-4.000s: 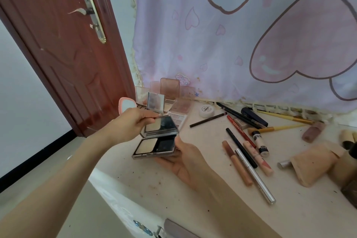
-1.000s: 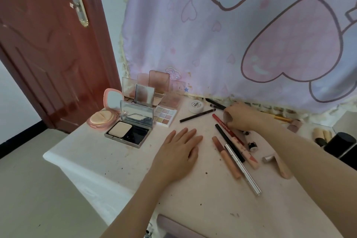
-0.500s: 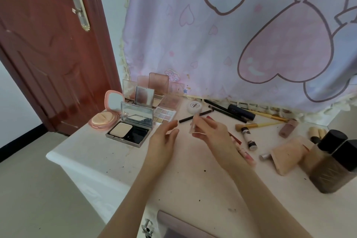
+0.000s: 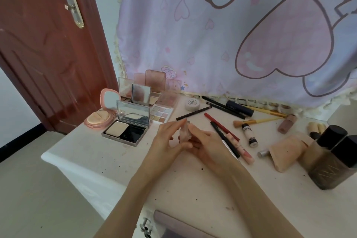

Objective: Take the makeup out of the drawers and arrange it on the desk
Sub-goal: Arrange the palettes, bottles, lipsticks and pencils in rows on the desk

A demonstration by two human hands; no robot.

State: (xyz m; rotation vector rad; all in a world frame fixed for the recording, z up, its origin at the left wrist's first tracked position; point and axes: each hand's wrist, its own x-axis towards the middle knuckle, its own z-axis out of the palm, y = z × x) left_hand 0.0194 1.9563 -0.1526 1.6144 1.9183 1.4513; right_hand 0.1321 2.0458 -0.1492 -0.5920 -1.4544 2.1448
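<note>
1. The desk [image 4: 108, 162] already carries most of the makeup, so the arranging step is in hand
2. Open compacts [image 4: 125, 127] stand at the back left; bottles [image 4: 332, 158] crowd the right edge
3. Both hands meet mid-desk – right hand [image 4: 209, 144] and left hand [image 4: 167, 141] each pinch a small clear tube [image 4: 185, 133] held above the surface
4. Next it needs a free spot – loose pencils [image 4: 222, 131] just beside could be knocked
</note>
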